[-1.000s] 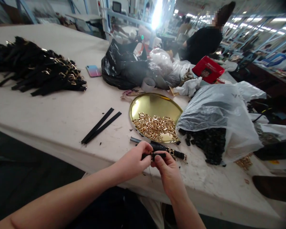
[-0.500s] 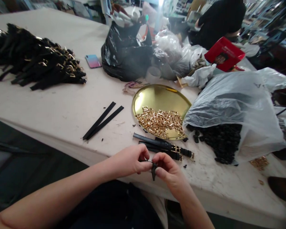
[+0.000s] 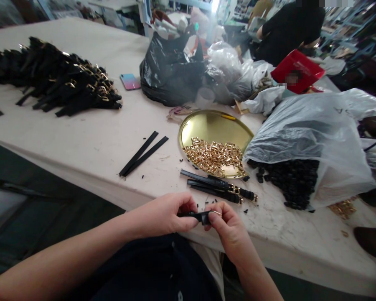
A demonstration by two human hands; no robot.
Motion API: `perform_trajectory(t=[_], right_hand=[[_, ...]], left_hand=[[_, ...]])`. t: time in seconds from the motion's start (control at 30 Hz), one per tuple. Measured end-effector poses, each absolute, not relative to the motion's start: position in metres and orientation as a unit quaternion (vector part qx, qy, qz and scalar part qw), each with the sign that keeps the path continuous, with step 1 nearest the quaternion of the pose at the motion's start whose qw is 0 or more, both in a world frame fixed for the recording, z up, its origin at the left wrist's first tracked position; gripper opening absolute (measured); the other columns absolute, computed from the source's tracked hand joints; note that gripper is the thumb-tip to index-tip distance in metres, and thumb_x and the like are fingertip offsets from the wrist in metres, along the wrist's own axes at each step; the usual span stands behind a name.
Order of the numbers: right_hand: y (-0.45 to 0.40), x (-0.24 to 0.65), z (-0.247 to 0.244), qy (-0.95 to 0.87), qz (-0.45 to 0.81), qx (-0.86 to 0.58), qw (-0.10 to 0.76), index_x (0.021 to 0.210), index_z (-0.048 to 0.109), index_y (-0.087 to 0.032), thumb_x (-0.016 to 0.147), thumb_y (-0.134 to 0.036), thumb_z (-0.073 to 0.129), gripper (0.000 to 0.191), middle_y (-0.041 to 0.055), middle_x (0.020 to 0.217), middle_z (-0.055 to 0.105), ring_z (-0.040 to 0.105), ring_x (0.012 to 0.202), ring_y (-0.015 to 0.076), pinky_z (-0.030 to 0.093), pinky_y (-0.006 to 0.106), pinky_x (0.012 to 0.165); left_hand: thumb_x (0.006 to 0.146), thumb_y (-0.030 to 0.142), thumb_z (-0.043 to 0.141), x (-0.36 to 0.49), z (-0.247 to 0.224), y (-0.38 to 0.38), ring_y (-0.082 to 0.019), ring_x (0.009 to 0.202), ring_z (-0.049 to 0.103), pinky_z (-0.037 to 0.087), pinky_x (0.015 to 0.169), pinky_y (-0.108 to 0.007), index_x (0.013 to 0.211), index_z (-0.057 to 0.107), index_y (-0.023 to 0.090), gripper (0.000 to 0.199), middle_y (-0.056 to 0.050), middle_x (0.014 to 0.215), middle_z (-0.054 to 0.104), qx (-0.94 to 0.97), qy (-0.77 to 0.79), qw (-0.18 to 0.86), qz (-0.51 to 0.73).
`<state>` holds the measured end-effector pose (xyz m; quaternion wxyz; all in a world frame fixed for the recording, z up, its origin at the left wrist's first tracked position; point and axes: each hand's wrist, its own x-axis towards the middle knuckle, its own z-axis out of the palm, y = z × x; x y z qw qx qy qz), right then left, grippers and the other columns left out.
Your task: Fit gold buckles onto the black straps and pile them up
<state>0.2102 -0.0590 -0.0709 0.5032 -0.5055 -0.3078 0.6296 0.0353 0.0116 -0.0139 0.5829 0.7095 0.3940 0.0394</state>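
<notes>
Between my two hands, at the table's near edge, is a short black strap (image 3: 203, 217) with a gold buckle at its right end. My left hand (image 3: 178, 214) pinches the strap from the left. The thumb and fingers of my right hand (image 3: 223, 218) close on its buckle end. Just beyond my hands lie several black straps with gold buckles (image 3: 217, 187). A round gold tray (image 3: 207, 121) behind them bears a heap of gold buckles (image 3: 214, 155). Two plain black strips (image 3: 144, 154) lie to the left, crossing near one end.
A pile of buckled black straps (image 3: 78, 85) covers the far left, near a phone (image 3: 130, 82). A black plastic bag (image 3: 172, 71) stands behind the tray. At right, a clear bag (image 3: 335, 138) spills small black pieces (image 3: 291, 182). A person in black (image 3: 290, 31) is beyond.
The black strap between my hands has turned from hanging down to lying roughly level, and its gold buckle now shows at my right fingers. The whole view has shifted slightly.
</notes>
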Motion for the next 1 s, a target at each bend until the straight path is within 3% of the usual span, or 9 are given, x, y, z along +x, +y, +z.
perform_trajectory(t=[0.1,0.23,0.4,0.53,0.7,0.87,1.0], right_hand=[[-0.064,0.207,-0.068,-0.321,0.579,-0.544,0.515,0.07,0.05,-0.021,0.065,-0.033,0.072,0.026,-0.0041,0.074,0.056,0.05,0.052,0.0084,0.042,0.021,0.052],[-0.072,0.205,-0.063,-0.351,0.587,-0.561,0.467,0.086,0.057,-0.022,0.062,-0.036,0.074,0.032,-0.0037,0.067,0.056,0.053,0.055,0.0113,0.042,0.023,0.053],[-0.086,0.203,-0.064,-0.405,0.553,-0.59,0.427,0.078,0.055,-0.02,0.066,-0.04,0.069,0.027,-0.0041,0.057,0.053,0.05,0.052,0.0125,0.038,0.024,0.051],[-0.093,0.2,-0.068,-0.461,0.454,-0.64,0.414,0.08,0.054,-0.02,0.072,-0.037,0.062,0.02,-0.0031,0.06,0.052,0.047,0.054,0.0132,0.036,0.025,0.051],[-0.093,0.197,-0.069,-0.507,0.437,-0.642,0.375,0.077,0.054,-0.021,0.071,-0.031,0.063,0.015,-0.0023,0.064,0.054,0.049,0.057,0.0146,0.037,0.025,0.053],[-0.091,0.197,-0.071,-0.546,0.388,-0.656,0.349,0.072,0.053,-0.022,0.071,-0.026,0.061,0.009,-0.0016,0.064,0.056,0.051,0.058,0.0157,0.039,0.026,0.055],[-0.087,0.2,-0.074,-0.555,0.411,-0.648,0.322,0.07,0.052,-0.021,0.072,-0.024,0.059,0.008,-0.0024,0.062,0.054,0.05,0.057,0.0149,0.038,0.025,0.053]], left_hand=[[0.071,0.025,0.054,0.031,-0.012,0.005,-0.01,0.059,0.046,0.034,0.053,-0.018,0.082,0.056,0.018,0.014,0.004,0.067,0.053,0.713,0.396,0.576,0.045],[0.072,0.026,0.053,0.029,-0.013,-0.003,-0.012,0.065,0.051,0.035,0.057,-0.019,0.086,0.059,0.018,0.017,0.002,0.073,0.058,0.738,0.393,0.547,0.048],[0.07,0.027,0.057,0.026,-0.019,-0.013,-0.015,0.07,0.054,0.038,0.062,-0.022,0.091,0.06,0.019,0.023,0.0,0.079,0.062,0.766,0.397,0.503,0.049],[0.073,0.026,0.051,0.021,-0.024,-0.015,-0.015,0.069,0.058,0.04,0.061,-0.022,0.092,0.059,0.019,0.022,0.0,0.078,0.066,0.733,0.394,0.554,0.028],[0.072,0.026,0.052,0.019,-0.031,-0.016,-0.015,0.066,0.061,0.042,0.057,-0.021,0.086,0.06,0.018,0.018,0.0,0.072,0.066,0.698,0.398,0.595,0.01],[0.072,0.028,0.053,0.026,-0.041,-0.018,-0.015,0.065,0.06,0.041,0.056,-0.02,0.083,0.062,0.018,0.017,0.001,0.07,0.066,0.725,0.42,0.546,0.001],[0.073,0.027,0.055,0.031,-0.045,-0.015,-0.017,0.073,0.061,0.041,0.062,-0.021,0.086,0.064,0.019,0.017,-0.001,0.081,0.068,0.756,0.42,0.502,-0.004]])
